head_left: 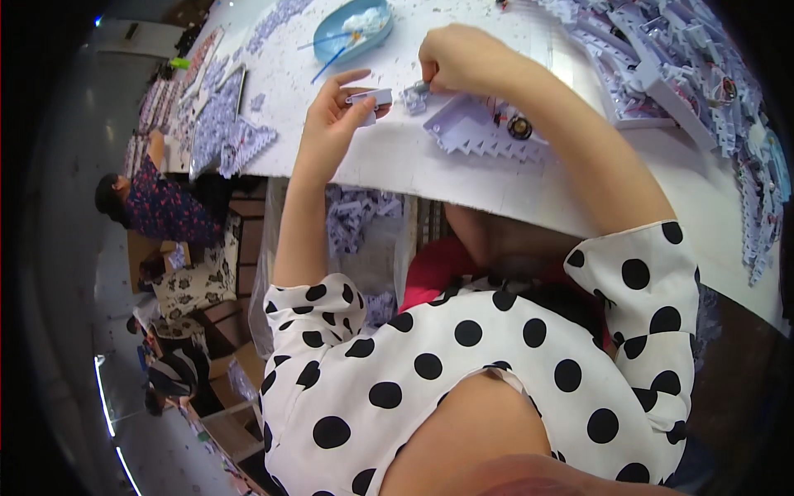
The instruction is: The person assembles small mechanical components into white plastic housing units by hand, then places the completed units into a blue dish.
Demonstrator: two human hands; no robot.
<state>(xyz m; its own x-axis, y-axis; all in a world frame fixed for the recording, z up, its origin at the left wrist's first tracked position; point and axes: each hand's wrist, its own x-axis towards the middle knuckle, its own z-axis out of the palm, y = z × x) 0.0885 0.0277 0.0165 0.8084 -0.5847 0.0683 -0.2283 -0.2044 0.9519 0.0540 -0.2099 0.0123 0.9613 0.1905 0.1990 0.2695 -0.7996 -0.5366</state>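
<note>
White folded card pieces (pixel 488 132) lie on the table (pixel 397 161) just right of your hands. Your right hand (pixel 451 59) pinches a small piece (pixel 415 97) at the far side; your left hand (pixel 331 124) clamps a small white box (pixel 370 99). Far left sits a blue dish (pixel 356 29).

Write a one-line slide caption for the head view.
Left hand holds a small white card piece; right hand presses a small part on the white table.
</note>
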